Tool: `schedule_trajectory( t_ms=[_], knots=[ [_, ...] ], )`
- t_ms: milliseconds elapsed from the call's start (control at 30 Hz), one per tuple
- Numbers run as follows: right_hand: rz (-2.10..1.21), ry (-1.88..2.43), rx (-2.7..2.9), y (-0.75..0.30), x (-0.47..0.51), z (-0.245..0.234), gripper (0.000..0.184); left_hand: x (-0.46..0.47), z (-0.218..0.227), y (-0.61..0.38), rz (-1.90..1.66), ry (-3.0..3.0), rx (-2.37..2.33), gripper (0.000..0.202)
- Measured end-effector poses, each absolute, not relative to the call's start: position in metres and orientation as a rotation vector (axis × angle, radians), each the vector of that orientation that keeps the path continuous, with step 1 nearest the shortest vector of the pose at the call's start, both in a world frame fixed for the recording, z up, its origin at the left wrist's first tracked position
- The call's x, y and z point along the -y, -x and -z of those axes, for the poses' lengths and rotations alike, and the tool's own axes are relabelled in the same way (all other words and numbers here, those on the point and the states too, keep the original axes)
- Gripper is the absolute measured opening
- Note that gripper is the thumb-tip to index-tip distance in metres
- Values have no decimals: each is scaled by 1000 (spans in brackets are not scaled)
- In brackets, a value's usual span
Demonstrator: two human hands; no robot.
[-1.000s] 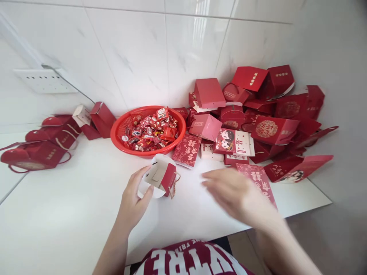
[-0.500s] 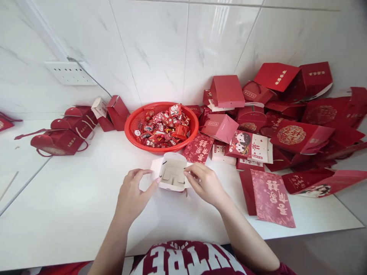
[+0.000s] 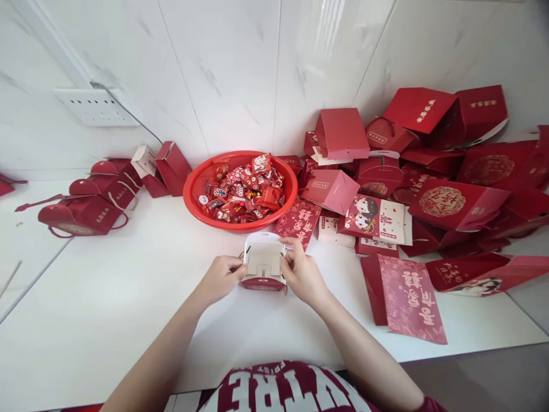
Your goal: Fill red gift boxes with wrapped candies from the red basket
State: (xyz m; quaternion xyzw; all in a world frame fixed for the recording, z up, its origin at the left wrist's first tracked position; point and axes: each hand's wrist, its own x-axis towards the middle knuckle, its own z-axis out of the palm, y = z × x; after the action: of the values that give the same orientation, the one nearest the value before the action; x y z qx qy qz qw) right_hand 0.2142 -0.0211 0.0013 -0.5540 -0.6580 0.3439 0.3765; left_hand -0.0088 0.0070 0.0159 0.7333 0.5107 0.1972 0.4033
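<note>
A small red gift box [image 3: 263,264] with a white inside stands on the white table [image 3: 128,297] in front of me, its white top flap up. My left hand [image 3: 221,277] pinches the box's left side. My right hand [image 3: 300,272] grips its right side, fingers curled on the flap's edge. Just beyond the box sits a red plastic basket [image 3: 240,191] heaped with wrapped candies.
A big pile of red boxes and flat red bags [image 3: 420,177] fills the right back corner. A flat red bag [image 3: 407,297] lies near the right edge. Several closed red handled boxes [image 3: 86,212] stand at the left. A wall socket [image 3: 96,106] with a cable is above them.
My right hand came in from the right and took hold of the box. Both hands turned the box upright and closed in on its sides.
</note>
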Motion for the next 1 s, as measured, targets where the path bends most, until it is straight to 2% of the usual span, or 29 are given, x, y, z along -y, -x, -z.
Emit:
schedule_trajectory(
  t_ms=[167, 300, 367, 400, 500, 533, 600, 700, 867, 933, 1000],
  knots=[
    [-832, 1350, 1702, -216, 18, 8, 10, -2, 2, 10, -786, -1864, -1212, 32],
    [-535, 1245, 1782, -214, 19, 9, 10, 4, 14, 7, -1096, -1886, -1211, 2],
    [-491, 1134, 1860, -216, 19, 7, 19, 5, 18, 6, -1186, -1922, -1111, 20],
    [-515, 1088, 1915, -217, 18, 6, 33, 5, 19, 6, -1197, -1934, -1049, 27],
    [-696, 1006, 2118, -223, 17, 4, 94, 7, 21, 5, -1106, -1936, -923, 42],
    [-765, 985, 2180, -226, 17, 4, 108, 8, 21, 4, -1066, -1941, -904, 46],
    [-861, 979, 2265, -230, 16, 4, 123, 8, 21, 4, -996, -1965, -887, 51],
    [-859, 1026, 2341, -237, 16, 4, 132, 5, 19, 7, -920, -2030, -835, 66],
    [-873, 985, 2401, -245, 17, -4, 129, 2, 15, 16, -732, -2086, -749, 124],
    [-923, 961, 2372, -246, 18, -8, 125, 3, 14, 17, -674, -2063, -763, 133],
    [-947, 942, 2329, -244, 17, -9, 118, 4, 15, 15, -665, -2040, -759, 131]
  ],
)
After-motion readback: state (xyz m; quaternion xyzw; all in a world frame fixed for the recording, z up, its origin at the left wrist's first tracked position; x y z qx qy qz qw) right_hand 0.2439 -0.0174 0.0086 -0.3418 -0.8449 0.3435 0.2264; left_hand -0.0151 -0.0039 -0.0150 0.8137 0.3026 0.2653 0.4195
